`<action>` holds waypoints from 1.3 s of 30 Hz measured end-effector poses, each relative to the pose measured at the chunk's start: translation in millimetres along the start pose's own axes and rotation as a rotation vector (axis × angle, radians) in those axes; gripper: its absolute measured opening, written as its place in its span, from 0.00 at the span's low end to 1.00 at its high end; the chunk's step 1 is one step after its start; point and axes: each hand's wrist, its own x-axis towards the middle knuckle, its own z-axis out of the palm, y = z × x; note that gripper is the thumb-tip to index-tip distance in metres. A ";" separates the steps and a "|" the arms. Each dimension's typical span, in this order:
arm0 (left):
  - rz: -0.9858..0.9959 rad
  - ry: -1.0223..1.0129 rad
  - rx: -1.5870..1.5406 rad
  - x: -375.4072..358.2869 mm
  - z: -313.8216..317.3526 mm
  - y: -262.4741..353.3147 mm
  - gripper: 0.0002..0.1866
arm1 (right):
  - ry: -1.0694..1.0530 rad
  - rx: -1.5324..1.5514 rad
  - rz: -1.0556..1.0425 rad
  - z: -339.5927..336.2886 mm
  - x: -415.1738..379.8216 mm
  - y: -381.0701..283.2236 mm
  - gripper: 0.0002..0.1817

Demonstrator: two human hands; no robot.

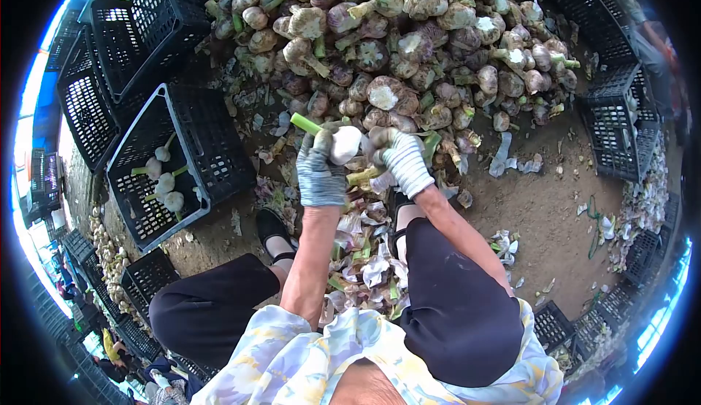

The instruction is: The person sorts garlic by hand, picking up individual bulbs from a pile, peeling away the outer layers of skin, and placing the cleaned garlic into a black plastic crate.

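Observation:
A peeled white garlic bulb (345, 146) with a cut green stem sits in my left hand (321, 170), whose gloved fingers are wrapped round it. My right hand (401, 158), also in a striped, soiled glove, is close beside the bulb's right side. Its fingers are bent and pressed together; whatever they pinch is hidden. Beyond both hands rises a big pile of unpeeled garlic (409, 47) with purplish, dirty skins and short stems. Below the hands, loose garlic skins (372, 259) and stem bits cover the ground between my feet.
At my left stands a black plastic crate (219, 142) with several clean garlic bulbs (166, 182) inside. More black crates (142, 18) are behind it. On the right is another crate (617, 124), with bare soil (540, 208) before it. Other people (109, 346) are at the far lower left.

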 end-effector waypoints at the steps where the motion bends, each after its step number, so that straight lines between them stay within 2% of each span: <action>1: -0.021 -0.080 -0.099 2.8 -7.7 1.0 0.09 | -0.111 -0.113 0.137 -1.0 1.7 5.0 0.12; 3: -0.245 -0.054 -0.260 13.1 -30.4 -5.1 0.14 | -0.175 -0.377 -0.245 4.1 -11.9 0.5 0.17; 4: -0.269 -0.060 -0.301 16.1 -39.2 -11.1 0.16 | -0.161 -0.576 -0.320 1.0 -17.1 -11.7 0.22; 5: -0.299 -0.065 -0.344 14.8 -39.5 -14.1 0.17 | 0.048 -0.735 -0.610 -1.1 -19.4 -11.7 0.21; 7: -0.357 -0.110 -0.372 3.5 -21.1 -7.6 0.18 | 0.023 -1.116 -0.485 10.8 -35.7 -60.8 0.16; 8: -0.405 -0.161 -0.392 1.1 -12.7 -5.1 0.19 | 0.058 -1.351 -0.586 21.4 -34.4 -43.8 0.10; 9: -0.391 -0.144 -0.318 10.4 -19.1 -5.0 0.20 | 0.061 -1.280 -0.544 24.4 -32.3 -32.3 0.07; 10: -0.442 -0.047 -0.420 13.6 -24.6 -7.1 0.21 | -0.095 -1.173 -0.562 25.0 -33.9 -18.2 0.04; 11: -0.489 0.054 -0.519 12.5 -16.0 3.5 0.22 | -0.516 -1.094 -0.593 29.7 -47.7 -18.3 0.05; 12: -0.435 -0.004 -0.588 23.3 -35.0 -3.1 0.22 | -0.794 -0.750 -0.544 35.6 -57.4 5.6 0.08; 13: -0.411 0.021 -0.581 23.6 -28.3 6.6 0.19 | -1.046 -0.394 -0.479 38.9 -62.2 28.9 0.12; 14: -0.366 0.019 -0.562 22.1 -23.4 18.2 0.19 | -1.144 -0.441 -0.421 38.6 -66.1 32.6 0.15; 15: -0.327 0.015 -0.545 21.0 -19.8 31.6 0.18 | -1.136 -0.443 -0.416 36.0 -70.0 8.8 0.15; 17: -0.050 0.053 -0.340 18.0 -34.2 78.5 0.19 | -0.816 -0.790 -0.166 23.9 -70.8 -66.4 0.19; 18: 0.073 -0.091 -0.339 16.4 -42.8 110.2 0.21 | -0.552 -0.926 -0.271 12.2 -59.2 -73.0 0.23; 19: 0.358 -0.033 -0.100 16.6 -60.5 137.2 0.20 | -0.288 -1.045 -0.374 -1.1 -46.3 -77.6 0.27; 21: 0.836 0.560 0.738 20.5 -88.5 188.4 0.18 | 0.357 -1.295 -0.557 -20.6 -14.1 -76.9 0.31; 23: 0.864 0.782 0.626 1.7 -47.9 192.3 0.17 | 0.332 -1.313 -0.473 -20.9 28.2 -75.2 0.33; 24: 0.989 0.554 0.445 -2.1 -27.7 175.2 0.14 | 0.338 -1.376 -0.471 -17.1 47.0 -68.6 0.30; 25: 0.997 0.495 0.568 -5.4 -9.9 154.8 0.10 | 0.341 -1.437 -0.469 -12.5 62.5 -60.9 0.28; 26: 0.707 0.509 0.781 3.2 -4.1 133.1 0.06 | 0.358 -1.353 -0.469 -12.5 71.2 -58.4 0.24; 27: 0.491 0.159 0.760 15.7 -0.8 104.3 0.11 | 0.313 -1.181 -0.397 -13.3 73.6 -67.4 0.21; 28: -0.145 0.099 0.295 18.2 1.0 72.1 0.17 | 0.338 -1.025 -0.430 -13.2 65.1 -67.7 0.19; 29: -0.394 0.126 0.023 17.0 13.3 48.0 0.27 | 0.365 -0.873 -0.458 -8.4 40.4 -76.2 0.18; 31: -0.754 0.031 -0.209 10.5 33.4 13.8 0.32 | 0.338 -0.864 -0.805 5.1 3.7 -63.5 0.19; 33: -0.727 -0.704 -1.133 31.1 -6.3 -40.7 0.30 | 0.344 -0.896 -1.004 19.5 -28.2 -60.0 0.22; 34: -0.645 -0.186 -0.621 21.6 -6.9 -29.8 0.27 | 0.160 -0.314 -0.739 15.1 -29.4 -48.9 0.21; 35: -0.510 -0.214 -0.520 7.4 2.7 -20.1 0.24 | -0.018 0.255 -0.444 8.1 -29.7 -38.9 0.20; 37: -0.209 -0.224 -0.165 -0.2 -8.8 -25.4 0.25 | 0.039 0.373 -0.048 -19.0 -18.3 -42.8 0.17; 39: 0.033 -0.297 0.349 -14.7 5.2 -16.4 0.25 | -0.038 0.396 0.038 -14.1 -17.8 -48.1 0.16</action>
